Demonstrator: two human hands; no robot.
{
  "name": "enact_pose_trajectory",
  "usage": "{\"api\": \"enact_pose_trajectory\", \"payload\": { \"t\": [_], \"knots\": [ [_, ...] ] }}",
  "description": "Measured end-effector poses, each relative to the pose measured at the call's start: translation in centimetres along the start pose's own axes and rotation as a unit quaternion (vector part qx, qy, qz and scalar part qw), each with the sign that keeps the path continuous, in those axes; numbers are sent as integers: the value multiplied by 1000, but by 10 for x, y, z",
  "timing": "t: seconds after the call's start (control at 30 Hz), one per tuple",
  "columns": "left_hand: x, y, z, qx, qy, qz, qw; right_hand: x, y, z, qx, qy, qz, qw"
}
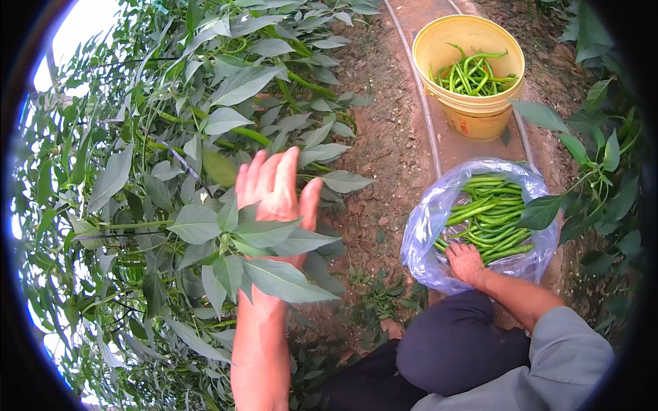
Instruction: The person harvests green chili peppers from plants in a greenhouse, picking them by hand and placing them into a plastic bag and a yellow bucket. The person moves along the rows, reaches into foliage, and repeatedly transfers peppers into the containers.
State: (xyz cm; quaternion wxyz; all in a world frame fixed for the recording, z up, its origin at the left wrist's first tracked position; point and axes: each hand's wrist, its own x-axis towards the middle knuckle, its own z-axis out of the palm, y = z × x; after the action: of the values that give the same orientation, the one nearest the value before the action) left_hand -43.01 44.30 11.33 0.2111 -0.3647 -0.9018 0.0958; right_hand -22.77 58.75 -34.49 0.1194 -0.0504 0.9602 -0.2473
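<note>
My left hand (272, 190) is raised among the leaves of a pepper plant (205, 226), back upward and thumb apart from the fingers. Nothing shows in it, and a leafy shoot crosses in front of its wrist. Long green chili peppers (252, 135) hang just beyond the fingertips. Down at the right, my right hand (465, 262) reaches over the near rim of a clear plastic bag (424, 246). Its fingers touch green chili peppers (493, 218) piled lengthwise inside; the fingertips' grip is hidden.
A yellow bucket (475, 115) partly filled with green chili peppers (475, 74) stands beyond the bag. Two pipes (419, 87) run along the soil path (375, 154). More pepper foliage (611, 205) leans in from the right. My bent knee (457, 344) is beside the bag.
</note>
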Motion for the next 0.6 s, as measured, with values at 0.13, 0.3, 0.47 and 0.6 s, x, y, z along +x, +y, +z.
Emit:
{"api": "enact_pose_trajectory", "payload": {
  "t": [0.13,0.3,0.47,0.6],
  "knots": [
    [-42,-48,-7,122,-120,-24,985,-3,9,-7,-46,-129,34,990],
    [-73,-74,-33,156,-181,-72,968,-4,16,-13,-32,-152,4,988],
    [-93,-95,-41,150,-187,-85,967,-19,6,-45,96,-111,33,989],
    [-105,-116,-37,160,-168,-93,968,-30,10,-39,158,-44,23,986]
  ]
}}
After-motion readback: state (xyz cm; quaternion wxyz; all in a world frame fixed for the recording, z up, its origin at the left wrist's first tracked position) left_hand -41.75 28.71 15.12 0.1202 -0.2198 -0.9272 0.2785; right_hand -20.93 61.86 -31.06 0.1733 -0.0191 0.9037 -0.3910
